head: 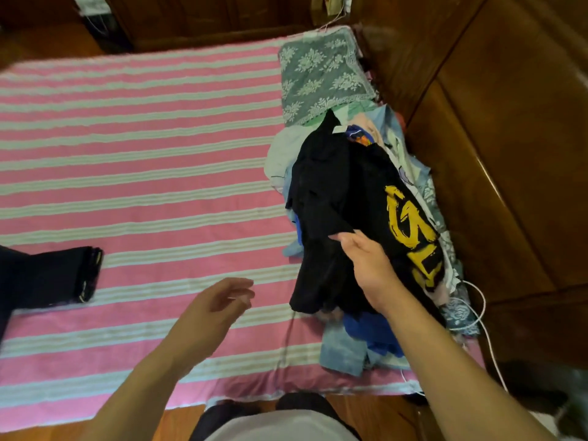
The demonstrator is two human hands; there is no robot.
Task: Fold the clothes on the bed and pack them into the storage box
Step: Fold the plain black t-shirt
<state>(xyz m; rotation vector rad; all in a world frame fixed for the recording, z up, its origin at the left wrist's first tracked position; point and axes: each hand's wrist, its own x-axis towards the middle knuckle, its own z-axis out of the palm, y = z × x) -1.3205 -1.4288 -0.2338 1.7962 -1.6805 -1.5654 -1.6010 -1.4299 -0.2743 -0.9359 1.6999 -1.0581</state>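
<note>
A heap of unfolded clothes (356, 342) lies along the right side of the bed, against the wooden headboard. On top is a black garment (324, 192) beside a black shirt with yellow lettering (410, 224). My right hand (366, 262) reaches onto the heap and pinches the black garment's edge between thumb and fingers. My left hand (216, 303) hovers over the sheet to the left of the heap, fingers loosely curled and holding nothing. A folded dark garment (63, 275) lies at the bed's left edge. No storage box is in view.
The bed has a pink and white striped sheet (143, 148). A grey lace-covered pillow (321, 71) lies at the far right. A white cable (480, 316) trails from the heap over the bed's corner. Wooden headboard (509, 154) on the right; wooden floor near my legs.
</note>
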